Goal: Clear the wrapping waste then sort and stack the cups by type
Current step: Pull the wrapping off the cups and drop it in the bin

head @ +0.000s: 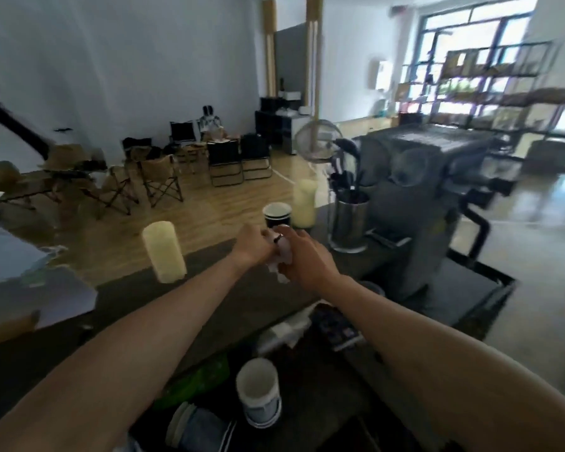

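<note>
Both of my hands meet over the dark counter (229,298), and the frame is blurred. My left hand (253,244) and my right hand (302,256) are closed together on a crumpled clear plastic wrapper (279,262). Just behind them stands a dark paper cup (277,216). A tall stack of pale cups (164,251) stands to the left, and another pale stack (304,203) stands behind the dark cup. Below the counter, near me, is a white cup with a dark band (258,391), and a stack of cups lying on its side (196,430).
A grey coffee machine (418,203) and a metal holder of utensils (348,223) crowd the right end of the counter. A fan (318,141) stands behind. Crumpled white wrapping (286,331), a dark packet (338,327) and a green bag (198,380) lie on the lower shelf.
</note>
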The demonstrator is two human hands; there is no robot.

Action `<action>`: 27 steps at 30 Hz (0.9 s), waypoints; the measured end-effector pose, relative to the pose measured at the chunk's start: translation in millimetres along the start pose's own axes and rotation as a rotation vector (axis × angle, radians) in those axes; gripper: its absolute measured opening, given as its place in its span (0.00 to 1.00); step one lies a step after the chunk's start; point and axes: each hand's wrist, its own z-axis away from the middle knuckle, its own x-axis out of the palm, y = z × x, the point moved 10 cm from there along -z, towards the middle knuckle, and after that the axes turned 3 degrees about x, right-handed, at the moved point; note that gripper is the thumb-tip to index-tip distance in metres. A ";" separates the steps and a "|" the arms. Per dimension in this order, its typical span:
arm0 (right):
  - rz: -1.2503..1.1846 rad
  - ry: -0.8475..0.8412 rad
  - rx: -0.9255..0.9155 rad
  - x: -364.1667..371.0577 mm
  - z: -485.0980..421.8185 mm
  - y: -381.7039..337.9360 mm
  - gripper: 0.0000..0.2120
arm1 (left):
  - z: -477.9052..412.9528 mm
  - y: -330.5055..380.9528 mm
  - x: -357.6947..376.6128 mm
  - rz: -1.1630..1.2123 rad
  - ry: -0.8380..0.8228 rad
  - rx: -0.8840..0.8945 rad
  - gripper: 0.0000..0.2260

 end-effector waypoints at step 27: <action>-0.289 -0.240 0.963 147.6 291.0 509.3 0.38 | 129.6 8.4 576.9 -0.305 -0.906 0.316 0.20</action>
